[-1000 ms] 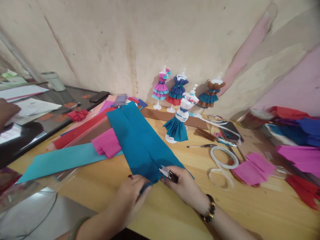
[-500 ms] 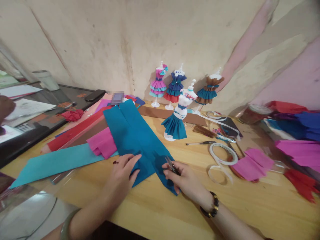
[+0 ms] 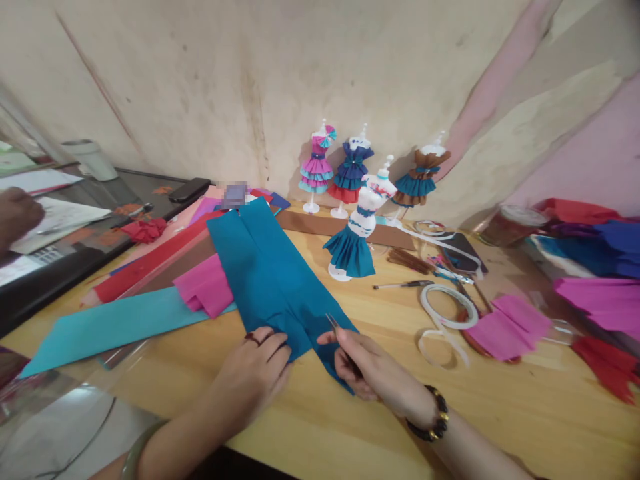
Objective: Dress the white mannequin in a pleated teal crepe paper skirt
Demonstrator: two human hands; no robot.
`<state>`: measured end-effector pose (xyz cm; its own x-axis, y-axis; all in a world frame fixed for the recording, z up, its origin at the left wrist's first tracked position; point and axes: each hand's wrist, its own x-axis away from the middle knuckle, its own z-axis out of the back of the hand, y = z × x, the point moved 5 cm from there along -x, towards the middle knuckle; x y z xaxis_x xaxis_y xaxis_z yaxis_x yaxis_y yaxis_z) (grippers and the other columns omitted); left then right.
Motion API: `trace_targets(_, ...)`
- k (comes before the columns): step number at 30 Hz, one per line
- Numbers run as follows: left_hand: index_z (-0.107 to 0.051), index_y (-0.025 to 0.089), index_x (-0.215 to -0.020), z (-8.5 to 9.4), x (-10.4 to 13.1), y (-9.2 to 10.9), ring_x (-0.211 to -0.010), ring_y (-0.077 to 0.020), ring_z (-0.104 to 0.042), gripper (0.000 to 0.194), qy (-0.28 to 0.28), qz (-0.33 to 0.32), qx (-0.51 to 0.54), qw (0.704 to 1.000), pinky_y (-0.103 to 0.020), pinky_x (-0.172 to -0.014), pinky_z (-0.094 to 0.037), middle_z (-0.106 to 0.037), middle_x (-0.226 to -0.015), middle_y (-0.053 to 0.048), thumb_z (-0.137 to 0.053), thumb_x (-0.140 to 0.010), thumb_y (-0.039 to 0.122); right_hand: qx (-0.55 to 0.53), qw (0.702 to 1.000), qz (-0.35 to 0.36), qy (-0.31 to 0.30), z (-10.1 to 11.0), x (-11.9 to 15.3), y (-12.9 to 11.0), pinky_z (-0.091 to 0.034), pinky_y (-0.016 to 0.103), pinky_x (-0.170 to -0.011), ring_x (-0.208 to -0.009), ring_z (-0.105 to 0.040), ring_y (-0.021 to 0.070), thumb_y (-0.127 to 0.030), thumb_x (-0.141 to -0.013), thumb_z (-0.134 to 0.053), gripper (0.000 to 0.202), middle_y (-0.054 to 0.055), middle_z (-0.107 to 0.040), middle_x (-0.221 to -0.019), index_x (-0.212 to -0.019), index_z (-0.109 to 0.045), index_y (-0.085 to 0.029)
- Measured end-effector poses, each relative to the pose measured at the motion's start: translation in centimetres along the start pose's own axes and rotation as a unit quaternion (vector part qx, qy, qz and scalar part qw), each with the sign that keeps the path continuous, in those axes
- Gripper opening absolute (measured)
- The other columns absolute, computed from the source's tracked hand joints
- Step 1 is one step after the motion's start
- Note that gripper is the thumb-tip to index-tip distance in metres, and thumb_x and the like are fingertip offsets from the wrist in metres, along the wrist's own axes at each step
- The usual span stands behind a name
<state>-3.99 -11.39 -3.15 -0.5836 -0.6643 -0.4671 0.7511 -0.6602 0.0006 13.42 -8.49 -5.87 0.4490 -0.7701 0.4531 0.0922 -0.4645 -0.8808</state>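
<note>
A long strip of teal-blue crepe paper (image 3: pixel 280 267) lies on the wooden table, with a slit parting its near end in two. My left hand (image 3: pixel 263 367) is closed over the lower left part of the strip, fingers curled together at its edge; the fingertips are partly hidden. In my right hand (image 3: pixel 365 363) is a small pair of scissors (image 3: pixel 331 321), thin blades pointing up and left above the paper's right part. The handles are hidden in my fingers. Left of the strip lie a folded magenta piece (image 3: pixel 206 287) and a light turquoise strip (image 3: pixel 120 327).
Several small mannequins in paper dresses stand by the wall, one with a teal skirt (image 3: pixel 350 253) nearer. To the right lie a pen (image 3: pixel 403 285), a tape roll (image 3: pixel 449 307) and pink paper (image 3: pixel 513 327). Another person's hand (image 3: pixel 20 217) rests at far left.
My left hand has moved slightly right and down, its fingers closing at the paper's edge. My right hand has turned, with the scissors shifting slightly left and fewer of their handles showing.
</note>
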Motion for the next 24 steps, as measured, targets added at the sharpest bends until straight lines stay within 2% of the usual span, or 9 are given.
trace_targets(3,-0.068,0.016,-0.084,0.0,0.0,-0.3,-0.084,-0.0212,-0.064,0.020,0.011,-0.023,0.005,1.000,-0.034,-0.075,-0.054,-0.072,-0.087,-0.009,-0.049,-0.091,0.013,-0.045,0.998,-0.029,-0.039,-0.6,0.3,0.3,-0.012,0.017,-0.034,-0.033,-0.020,0.0020,-0.076,-0.080,-0.047,0.058,-0.011,-0.041,-0.051,-0.091,-0.055,-0.020)
trace_targets(7,-0.066,0.017,-0.085,0.1,-0.5,-1.3,-0.078,-0.0186,-0.065,0.021,0.014,0.012,0.038,0.999,-0.031,-0.072,-0.053,-0.068,-0.080,-0.006,-0.047,-0.091,0.013,-0.135,0.984,-0.085,-0.075,-1.0,0.2,0.9,-0.012,0.018,-0.038,-0.037,-0.021,0.0018,-0.068,-0.082,-0.054,0.048,-0.009,-0.045,-0.055,-0.089,-0.053,-0.020)
trace_targets(10,-0.064,0.016,-0.080,-0.6,-1.8,-2.0,-0.072,-0.0175,-0.064,0.023,0.000,0.015,0.025,1.000,-0.030,-0.068,-0.052,-0.066,-0.075,-0.005,-0.044,-0.091,0.012,-0.193,0.976,-0.068,-0.080,-0.5,-0.4,0.6,-0.017,0.019,-0.041,-0.040,-0.030,0.0029,-0.060,-0.082,-0.059,0.044,-0.006,-0.049,-0.059,-0.091,-0.058,-0.018)
trace_targets(12,-0.062,0.016,-0.075,-1.4,-3.0,-2.2,-0.068,-0.0188,-0.063,0.025,-0.012,-0.005,-0.004,1.000,-0.031,-0.064,-0.051,-0.064,-0.070,-0.005,-0.043,-0.091,0.012,-0.215,0.973,-0.047,-0.069,0.1,-0.9,0.3,-0.020,0.019,-0.042,-0.042,-0.035,0.0033,-0.057,-0.081,-0.063,0.042,-0.005,-0.051,-0.062,-0.090,-0.060,-0.016)
trace_targets(14,-0.060,0.017,-0.070,-2.5,-4.4,-2.5,-0.068,-0.0211,-0.063,0.025,-0.050,-0.028,-0.051,0.997,-0.034,-0.064,-0.052,-0.063,-0.067,-0.005,-0.044,-0.089,0.012,-0.227,0.971,-0.036,-0.061,0.9,-1.4,0.2,-0.023,0.019,-0.042,-0.043,-0.037,0.0034,-0.055,-0.079,-0.067,0.042,-0.005,-0.052,-0.063,-0.090,-0.061,-0.015)
trace_targets(17,-0.061,0.017,-0.070,-3.6,-5.9,-2.9,-0.067,-0.0237,-0.063,0.021,-0.058,-0.044,-0.068,0.995,-0.036,-0.062,-0.051,-0.063,-0.066,-0.006,-0.049,-0.086,0.013,-0.226,0.973,-0.010,-0.047,1.9,-2.0,0.2,-0.030,0.019,-0.041,-0.043,-0.044,0.0050,-0.055,-0.076,-0.070,0.044,-0.004,-0.056,-0.063,-0.093,-0.062,-0.014)
trace_targets(20,-0.062,0.017,-0.072,-4.0,-6.3,-3.1,-0.070,-0.0248,-0.063,0.017,-0.053,-0.051,-0.073,0.995,-0.036,-0.062,-0.050,-0.064,-0.069,-0.006,-0.054,-0.087,0.021,-0.182,0.983,0.017,-0.027,2.6,-2.2,-0.2,-0.039,0.022,-0.042,-0.042,-0.053,0.0100,-0.060,-0.079,-0.065,0.048,-0.001,-0.063,-0.061,-0.095,-0.060,-0.015)
trace_targets(22,-0.062,0.017,-0.073,-4.1,-6.2,-3.2,-0.072,-0.0252,-0.063,0.017,-0.048,-0.047,-0.069,0.995,-0.036,-0.062,-0.049,-0.065,-0.070,-0.006,-0.057,-0.087,0.026,-0.136,0.990,0.019,-0.026,2.7,-2.4,-0.8,-0.040,0.022,-0.040,-0.039,-0.055,0.0116,-0.063,-0.082,-0.060,0.050,0.001,-0.066,-0.058,-0.095,-0.059,-0.015)
trace_targets(24,-0.061,0.018,-0.071,-4.0,-5.8,-3.3,-0.070,-0.0248,-0.063,0.017,-0.046,-0.037,-0.058,0.997,-0.036,-0.061,-0.048,-0.064,-0.069,-0.005,-0.056,-0.087,0.023,-0.086,0.996,0.014,-0.034,2.8,-2.7,-1.9,-0.038,0.021,-0.037,-0.035,-0.053,0.0106,-0.063,-0.083,-0.058,0.050,0.001,-0.067,-0.056,-0.096,-0.059,-0.015)
